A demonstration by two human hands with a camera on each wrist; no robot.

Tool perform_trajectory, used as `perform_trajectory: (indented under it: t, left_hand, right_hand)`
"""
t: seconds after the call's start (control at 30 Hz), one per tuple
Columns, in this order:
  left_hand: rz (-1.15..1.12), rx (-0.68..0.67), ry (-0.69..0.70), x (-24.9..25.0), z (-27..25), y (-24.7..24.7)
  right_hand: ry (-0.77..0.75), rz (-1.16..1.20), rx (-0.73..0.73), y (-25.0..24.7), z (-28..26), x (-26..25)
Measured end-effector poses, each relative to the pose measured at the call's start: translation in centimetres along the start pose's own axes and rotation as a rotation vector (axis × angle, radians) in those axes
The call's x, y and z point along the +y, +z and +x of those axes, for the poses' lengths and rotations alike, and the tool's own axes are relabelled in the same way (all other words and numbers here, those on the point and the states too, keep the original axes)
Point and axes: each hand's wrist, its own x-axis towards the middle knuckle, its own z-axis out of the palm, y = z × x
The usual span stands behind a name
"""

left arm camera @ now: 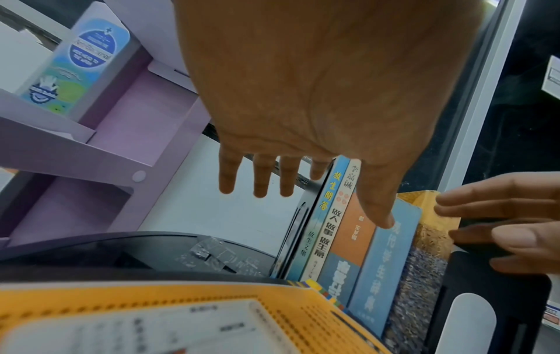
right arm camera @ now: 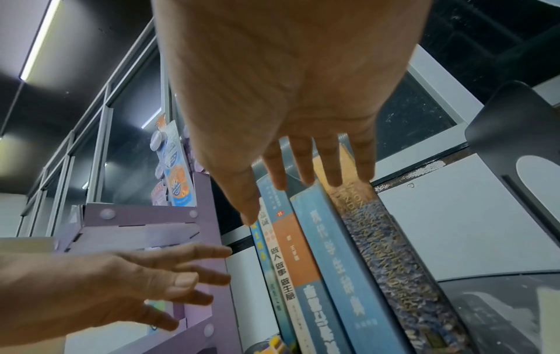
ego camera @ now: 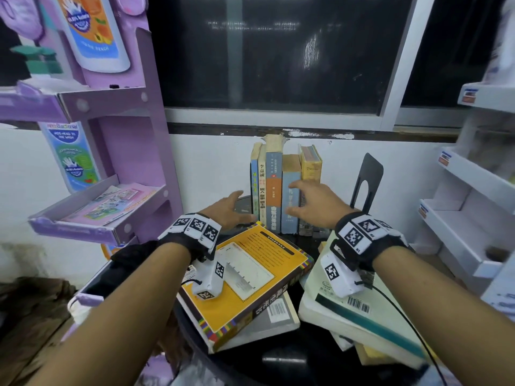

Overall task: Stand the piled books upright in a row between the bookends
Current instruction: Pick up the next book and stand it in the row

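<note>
row: five books [ego camera: 281, 188] upright at the back edge of the dark surface [ego camera: 281, 358], against the white wall
bookends: right bookend [ego camera: 365, 182] stands apart from the row, gap beside the yellow book [ego camera: 311, 162]; left bookend [left arm camera: 298, 230] flat against the first book
left hand: left hand [ego camera: 228, 208] empty, fingers straight, at the left end of the row
right hand: right hand [ego camera: 313, 203] empty, fingers spread, at the light blue book [ego camera: 290, 196]; contact unclear
piles: orange book [ego camera: 245, 277] on top of a pile at front centre, pale books [ego camera: 359, 310] piled at the front right edge, all lying flat
step: likely squaring the row; press both ends inward, keep spines flush, then slide the right bookend in or fill the gap
room: purple shelf [ego camera: 117, 151] left, white shelves [ego camera: 471, 196] right, dark window [ego camera: 278, 51] above
</note>
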Motion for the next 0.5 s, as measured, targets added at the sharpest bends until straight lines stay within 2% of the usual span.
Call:
perform_trajectory:
  t: [0.13,0.2,0.33,0.5]
  left_hand:
    - [0.095,-0.163,-0.077,-0.6,-1.2,0.8]
    - [0.150,-0.215,-0.125,-0.8,-1.6,1.0]
    - [0.118,-0.279,-0.160,-1.2,-1.7,1.5]
    - [0.141,-0.285,-0.173,-1.2,-2.0,1.6]
  right_hand:
    - [0.113,-0.107,-0.377,0.8,-0.5,-1.2]
    - [0.134,-0.155,-0.484,1.2,-0.9,-1.6]
    - [0.159,-0.198,-0.582,2.0,-1.2,-2.2]
    - [0.190,-0.205,-0.610,2.7,-1.0,-2.4]
